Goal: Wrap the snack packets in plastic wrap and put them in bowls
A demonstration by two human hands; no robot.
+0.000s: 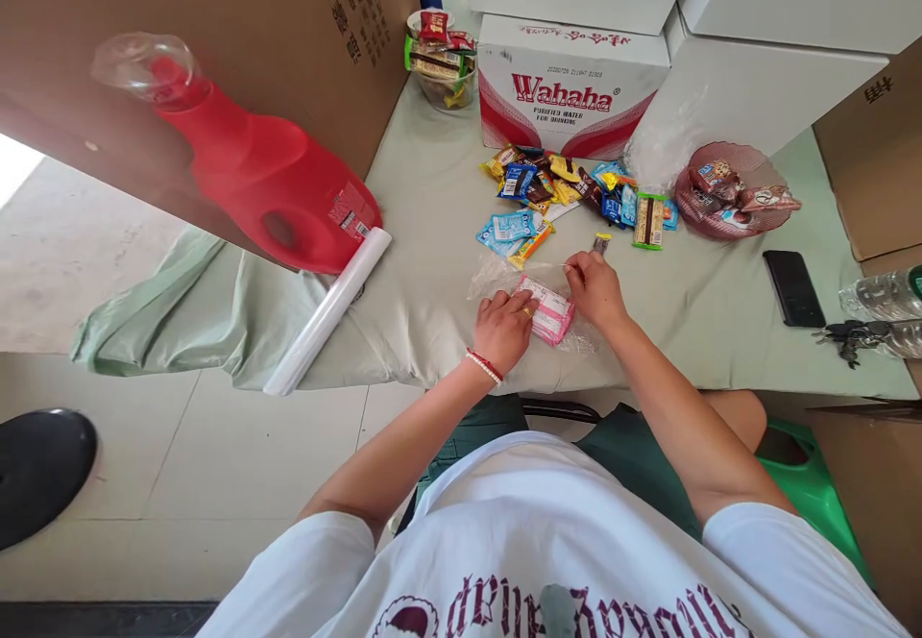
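A pink-and-white packet lies on the cloth near the table's front edge, with clear plastic film around and under it. My left hand holds the packet down from its left side, fingers bent over its printed face. At the packet's upper right, my right hand is closed in a pinch on the edge of the film. Just beyond those fingertips lies a small dark-and-yellow wrapped snack. What is inside the packet cannot be seen.
Behind my hands are a pile of wrapped snacks, a Wahaha carton and a pink glass bowl. A plastic film roll and red jug are left. A phone, keys and bottles lie right.
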